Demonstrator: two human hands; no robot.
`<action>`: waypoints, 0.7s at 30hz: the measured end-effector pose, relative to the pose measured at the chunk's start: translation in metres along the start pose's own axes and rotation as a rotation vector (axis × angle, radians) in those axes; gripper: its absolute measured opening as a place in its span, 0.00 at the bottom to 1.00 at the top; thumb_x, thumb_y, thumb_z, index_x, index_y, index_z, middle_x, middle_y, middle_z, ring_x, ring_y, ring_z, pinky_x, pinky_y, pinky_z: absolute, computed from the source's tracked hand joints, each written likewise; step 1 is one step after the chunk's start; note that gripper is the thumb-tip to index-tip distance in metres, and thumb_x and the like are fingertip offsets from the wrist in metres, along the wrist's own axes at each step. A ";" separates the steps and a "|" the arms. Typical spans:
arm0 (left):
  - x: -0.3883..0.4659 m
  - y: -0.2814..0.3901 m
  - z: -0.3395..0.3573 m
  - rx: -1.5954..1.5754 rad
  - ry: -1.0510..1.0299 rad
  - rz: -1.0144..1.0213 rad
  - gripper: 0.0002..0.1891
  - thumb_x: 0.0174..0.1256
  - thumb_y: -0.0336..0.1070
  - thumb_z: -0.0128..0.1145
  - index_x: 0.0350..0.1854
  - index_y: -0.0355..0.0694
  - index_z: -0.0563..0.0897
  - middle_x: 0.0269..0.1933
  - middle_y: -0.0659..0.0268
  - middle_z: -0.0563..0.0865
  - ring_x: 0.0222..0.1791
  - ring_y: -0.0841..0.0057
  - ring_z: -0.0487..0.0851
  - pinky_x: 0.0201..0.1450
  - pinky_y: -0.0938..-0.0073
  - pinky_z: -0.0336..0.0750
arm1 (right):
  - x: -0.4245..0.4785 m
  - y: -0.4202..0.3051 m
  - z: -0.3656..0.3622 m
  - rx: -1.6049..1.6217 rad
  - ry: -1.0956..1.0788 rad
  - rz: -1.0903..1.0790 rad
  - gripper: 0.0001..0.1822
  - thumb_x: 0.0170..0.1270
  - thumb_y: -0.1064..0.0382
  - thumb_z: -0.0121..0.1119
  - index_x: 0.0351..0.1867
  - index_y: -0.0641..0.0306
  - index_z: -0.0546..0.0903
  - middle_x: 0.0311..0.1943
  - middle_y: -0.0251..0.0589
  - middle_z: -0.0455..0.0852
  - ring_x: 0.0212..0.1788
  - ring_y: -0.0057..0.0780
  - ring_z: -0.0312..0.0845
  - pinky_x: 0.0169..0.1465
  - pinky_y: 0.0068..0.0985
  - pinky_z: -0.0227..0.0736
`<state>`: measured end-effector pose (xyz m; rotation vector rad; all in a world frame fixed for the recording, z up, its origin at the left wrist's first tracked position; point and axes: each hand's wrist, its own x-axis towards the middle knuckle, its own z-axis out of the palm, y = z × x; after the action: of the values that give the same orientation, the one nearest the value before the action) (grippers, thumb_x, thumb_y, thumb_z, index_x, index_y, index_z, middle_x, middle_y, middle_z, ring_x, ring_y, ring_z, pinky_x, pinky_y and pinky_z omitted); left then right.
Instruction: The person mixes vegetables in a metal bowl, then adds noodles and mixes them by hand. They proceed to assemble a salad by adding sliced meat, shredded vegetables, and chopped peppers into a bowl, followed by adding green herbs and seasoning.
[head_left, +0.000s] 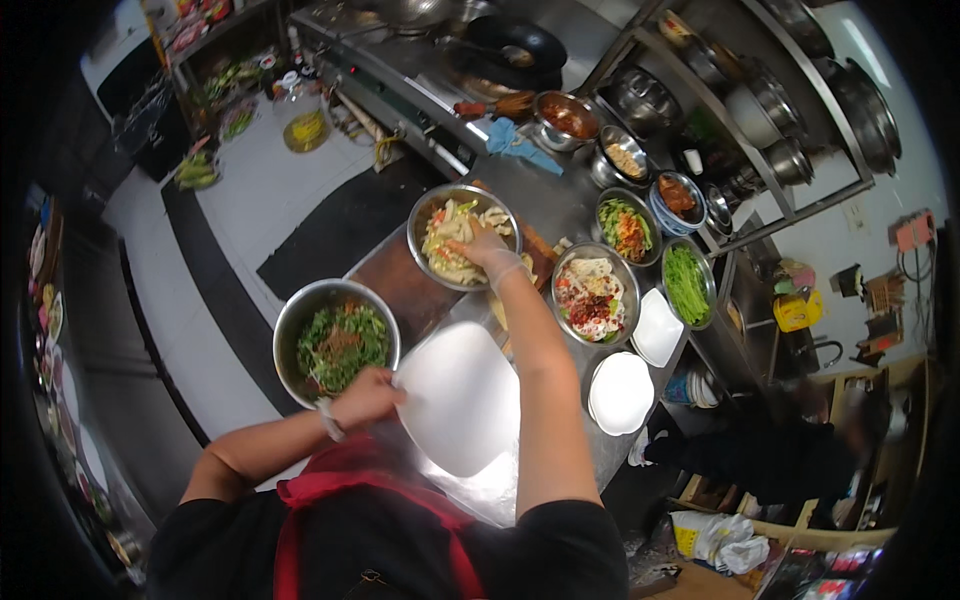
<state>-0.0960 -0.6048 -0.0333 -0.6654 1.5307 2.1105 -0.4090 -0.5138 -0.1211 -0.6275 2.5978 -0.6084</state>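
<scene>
My left hand (369, 399) pinches the left edge of a large white plate (459, 405), which has no food on it. Clear plastic film, apparently a disposable glove, covers my right hand (480, 251). Its fingers reach into a steel bowl (414, 251) and touch pale sliced food mixed with green and orange bits (442, 240). Whether they grip any of it cannot be made out. Beside my left hand stands a deep steel bowl (281, 352) of chopped green herbs (319, 346) topped with brown powder.
Bowls of noodles with red sauce (596, 300), shredded vegetables (625, 229) and green stalks (686, 285) line the right side. Stacked white dishes (621, 394) sit near the counter edge. A wooden cutting board (401, 281) lies under the food bowl. Another person (757, 457) is at right.
</scene>
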 end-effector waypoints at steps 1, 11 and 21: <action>0.002 -0.023 0.015 0.097 0.013 -0.070 0.09 0.49 0.26 0.56 0.33 0.30 0.81 0.27 0.63 0.83 0.25 0.77 0.80 0.30 0.77 0.75 | -0.008 -0.015 0.004 -0.161 -0.034 -0.004 0.41 0.47 0.50 0.62 0.63 0.57 0.58 0.62 0.55 0.56 0.59 0.49 0.61 0.59 0.33 0.60; 0.033 -0.217 0.091 0.038 -0.155 -0.081 0.14 0.55 0.33 0.55 0.41 0.31 0.77 0.32 0.64 0.82 0.28 0.80 0.79 0.31 0.79 0.75 | -0.010 -0.014 0.021 -0.348 0.041 -0.030 0.24 0.49 0.62 0.57 0.52 0.52 0.71 0.50 0.49 0.71 0.51 0.43 0.71 0.51 0.33 0.68; -0.031 -0.183 0.012 -0.393 -0.056 -0.094 0.21 0.59 0.37 0.55 0.54 0.35 0.69 0.47 0.62 0.77 0.46 0.74 0.75 0.49 0.73 0.72 | 0.011 -0.043 -0.009 -0.088 -0.193 -0.082 0.30 0.45 0.70 0.62 0.55 0.53 0.72 0.57 0.49 0.68 0.55 0.39 0.69 0.57 0.26 0.62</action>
<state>0.0382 -0.5435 -0.1463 -0.7846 1.0388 2.3562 -0.4075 -0.5509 -0.0957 -0.7837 2.4384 -0.4364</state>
